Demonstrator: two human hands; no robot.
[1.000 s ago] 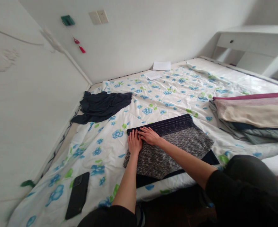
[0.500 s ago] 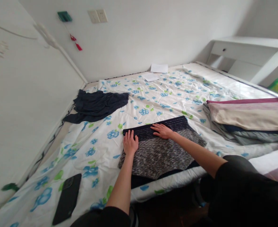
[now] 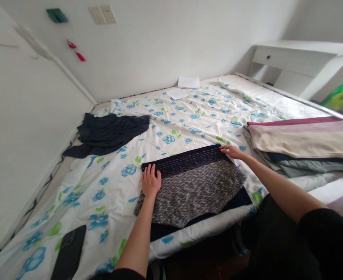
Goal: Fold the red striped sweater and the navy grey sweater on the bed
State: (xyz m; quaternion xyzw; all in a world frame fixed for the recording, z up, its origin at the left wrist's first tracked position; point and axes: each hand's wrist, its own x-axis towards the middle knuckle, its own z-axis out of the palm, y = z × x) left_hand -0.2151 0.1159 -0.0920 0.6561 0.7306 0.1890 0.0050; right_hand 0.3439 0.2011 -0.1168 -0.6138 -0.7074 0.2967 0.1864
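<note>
A folded knit garment, speckled grey with a dark navy band along its far edge, lies flat on the bed near the front. My left hand rests on the band's left end, open, its fingers stretched out over the fabric. At the band's right corner is my right hand, with thumb and fingertips closed on the edge. More dark navy cloth shows beneath the speckled part at the front.
A rumpled dark garment lies at the left by the wall. Several folded clothes are stacked at the right. A black phone is at front left. Papers lie at the back of the flowered sheet. A white desk stands behind.
My right hand has moved right along the band, from its middle to the right corner. My left hand stays on the left end. The view has shifted slightly to the right.
</note>
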